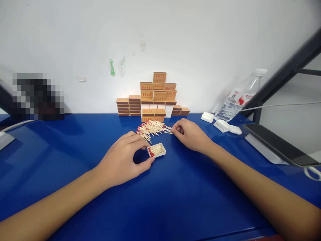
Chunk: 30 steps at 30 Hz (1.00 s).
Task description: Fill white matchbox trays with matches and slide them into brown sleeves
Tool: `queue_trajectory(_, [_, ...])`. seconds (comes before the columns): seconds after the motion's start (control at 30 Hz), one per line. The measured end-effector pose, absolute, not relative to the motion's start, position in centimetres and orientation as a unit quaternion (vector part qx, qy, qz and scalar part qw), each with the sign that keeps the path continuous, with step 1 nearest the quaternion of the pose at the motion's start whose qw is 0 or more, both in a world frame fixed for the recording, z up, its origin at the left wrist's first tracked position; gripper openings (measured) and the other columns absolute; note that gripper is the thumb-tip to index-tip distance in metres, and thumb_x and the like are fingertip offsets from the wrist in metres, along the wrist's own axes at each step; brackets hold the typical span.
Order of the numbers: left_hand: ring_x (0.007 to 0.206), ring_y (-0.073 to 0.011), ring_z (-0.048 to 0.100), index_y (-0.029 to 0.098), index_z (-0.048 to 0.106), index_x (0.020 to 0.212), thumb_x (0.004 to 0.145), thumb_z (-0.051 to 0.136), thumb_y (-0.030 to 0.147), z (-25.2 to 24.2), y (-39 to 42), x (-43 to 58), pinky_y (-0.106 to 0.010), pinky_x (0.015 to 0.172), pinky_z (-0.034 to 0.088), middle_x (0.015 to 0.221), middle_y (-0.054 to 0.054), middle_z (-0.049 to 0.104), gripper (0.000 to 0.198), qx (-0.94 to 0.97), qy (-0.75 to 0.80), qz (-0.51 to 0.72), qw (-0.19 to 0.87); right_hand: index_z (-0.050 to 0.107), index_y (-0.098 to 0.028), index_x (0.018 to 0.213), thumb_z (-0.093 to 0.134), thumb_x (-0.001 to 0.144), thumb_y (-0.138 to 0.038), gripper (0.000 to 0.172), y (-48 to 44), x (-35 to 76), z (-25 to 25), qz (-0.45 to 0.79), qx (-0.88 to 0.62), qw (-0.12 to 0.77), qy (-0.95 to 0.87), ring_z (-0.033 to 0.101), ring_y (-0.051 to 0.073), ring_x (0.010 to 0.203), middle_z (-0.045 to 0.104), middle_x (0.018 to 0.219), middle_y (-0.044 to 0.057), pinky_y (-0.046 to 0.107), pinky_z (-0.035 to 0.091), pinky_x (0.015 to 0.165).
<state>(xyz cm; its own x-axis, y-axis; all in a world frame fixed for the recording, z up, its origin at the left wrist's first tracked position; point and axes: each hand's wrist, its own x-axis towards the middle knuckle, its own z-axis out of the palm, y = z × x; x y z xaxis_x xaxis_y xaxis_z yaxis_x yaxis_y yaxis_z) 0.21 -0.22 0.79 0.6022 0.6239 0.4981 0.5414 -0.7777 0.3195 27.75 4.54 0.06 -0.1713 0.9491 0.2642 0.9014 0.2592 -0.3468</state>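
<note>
My left hand (125, 157) grips a small white matchbox tray (163, 153) at its left end, thumb in front and fingers behind. Red-tipped matches (156, 150) lie inside the tray, their heads towards my left hand. Just behind it, a loose pile of matches (151, 128) is spread on the blue table. At the pile's right end my right hand (188, 132) pinches a few matches (167, 129) by their plain ends; how many is hidden by the fingers.
Stacked orange matchboxes (159, 96) stand against the wall behind the pile. To the right are a tilted water bottle (235, 97), small white cases (222, 126) and a dark phone (278, 142) on a stand. A blurred dark object (41, 97) stands at the left.
</note>
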Motion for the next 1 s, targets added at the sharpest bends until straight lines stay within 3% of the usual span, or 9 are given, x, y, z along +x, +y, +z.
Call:
queue_trajectory(0.2, [0.088,-0.0213,0.06,0.021,0.073,0.097,0.092,0.071,0.032,0.7,-0.2,0.2,-0.038,0.084,0.052,0.093,-0.004,0.071,0.013,0.895,0.325,0.3,0.066,0.072,-0.019,0.086,0.068,0.095,-0.031,0.016,5.4,27.3,0.3,0.057,-0.606,0.223,-0.761,0.062,0.019,0.077,0.071,0.092,0.007,0.032,0.043,0.068])
queue_trajectory(0.47, [0.088,-0.0222,0.062,0.02,0.072,0.097,0.092,0.071,0.033,0.7,0.1,0.1,-0.039,0.083,0.052,0.094,-0.005,0.072,0.014,0.893,0.329,0.302,0.058,0.073,-0.019,0.084,0.066,0.091,-0.018,0.01,5.4,28.0,1.3,0.063,-0.591,0.159,-0.788,0.064,0.018,0.075,0.073,0.09,0.006,0.03,0.044,0.068])
queue_trajectory(0.77, [0.089,-0.0217,0.061,0.02,0.071,0.098,0.092,0.07,0.033,0.5,0.1,0.0,-0.039,0.084,0.052,0.094,-0.004,0.072,0.014,0.895,0.328,0.297,0.054,0.071,-0.017,0.091,0.059,0.102,-0.028,0.02,5.3,28.5,1.0,0.048,-0.592,0.126,-0.795,0.063,0.021,0.085,0.07,0.099,0.01,0.031,0.044,0.075])
queue_trajectory(1.0, [0.091,-0.0218,0.061,0.02,0.071,0.098,0.092,0.071,0.032,0.7,0.1,0.0,-0.039,0.085,0.052,0.094,-0.004,0.072,0.014,0.893,0.332,0.297,0.059,0.068,-0.018,0.1,0.064,0.099,-0.03,0.012,5.1,28.7,0.7,0.058,-0.544,0.175,-0.819,0.061,0.02,0.086,0.067,0.101,0.008,0.031,0.045,0.077])
